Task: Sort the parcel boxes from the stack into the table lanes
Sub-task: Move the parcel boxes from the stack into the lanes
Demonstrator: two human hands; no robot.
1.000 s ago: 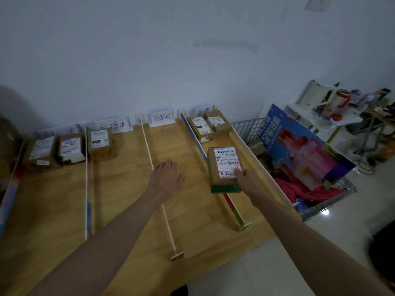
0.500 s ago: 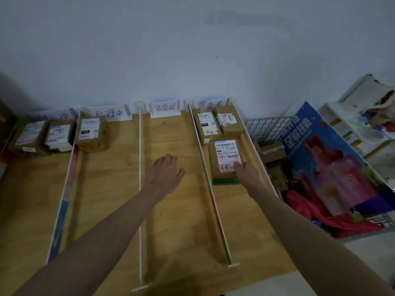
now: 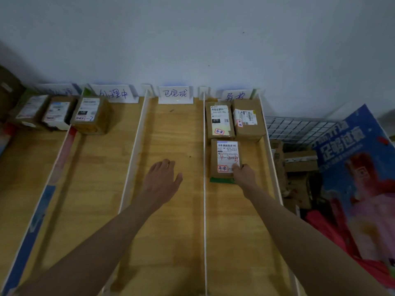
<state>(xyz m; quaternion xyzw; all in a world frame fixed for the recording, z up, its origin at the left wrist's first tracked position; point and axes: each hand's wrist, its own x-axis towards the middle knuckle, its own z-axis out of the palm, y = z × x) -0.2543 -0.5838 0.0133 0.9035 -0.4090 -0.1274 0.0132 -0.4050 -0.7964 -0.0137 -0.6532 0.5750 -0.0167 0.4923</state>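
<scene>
**Parcel set down in the right-hand lane**

A wooden counter (image 3: 175,221) runs up to a pale wall, split by thin white dividers (image 3: 204,189) into lanes, each with a handwritten card (image 3: 175,94) at the far end. Beside the counter on the right stands a wire basket (image 3: 299,127) with cartons and a blue poster (image 3: 359,167) leaning in it.

Both arms reach forward. The left hand (image 3: 163,180) hovers or rests low over the middle lane, palm down, fingers loosely spread and holding nothing.

The right hand (image 3: 245,175) is at the near right corner of a parcel box (image 3: 225,159) lying flat in the rightmost lane, its thumb on the label, the other fingers hidden along the side. That box sits just behind two more boxes (image 3: 234,120) at the lane's far end. Three others (image 3: 62,114) lie at the far left.
</scene>
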